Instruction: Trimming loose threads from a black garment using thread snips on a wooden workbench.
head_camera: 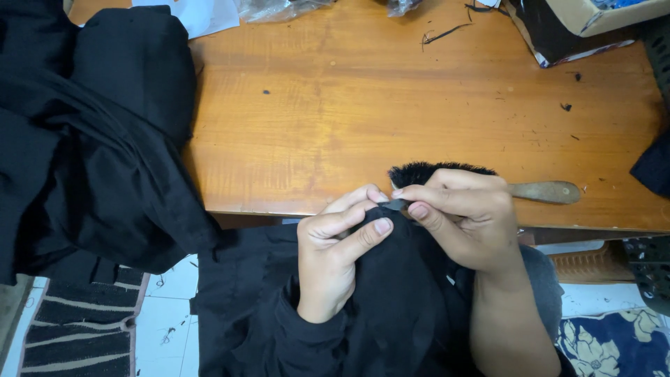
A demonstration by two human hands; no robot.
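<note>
Wooden worktop point(363, 105), worn and flecked with thread scraps; tiled floor and patterned rugs below its near edge. Black cloth heap point(91, 132) over the left edge, cardboard box point(593, 17) at the far right corner, black-bristled brush point(488, 183) along the near edge. Both hands off that edge: left hand point(335, 251) grip clenched on black garment point(398, 307); right hand point(464, 216) pinches a small dark tool point(395, 204) at the fabric's top fold.

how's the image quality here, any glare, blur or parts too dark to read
Head view: soft glare sheens the wooden table; the left hand and right hand are sharp and evenly lit; the black cloth they pinch and the black pile at left lose their folds in darkness; edges bow slightly.
</note>
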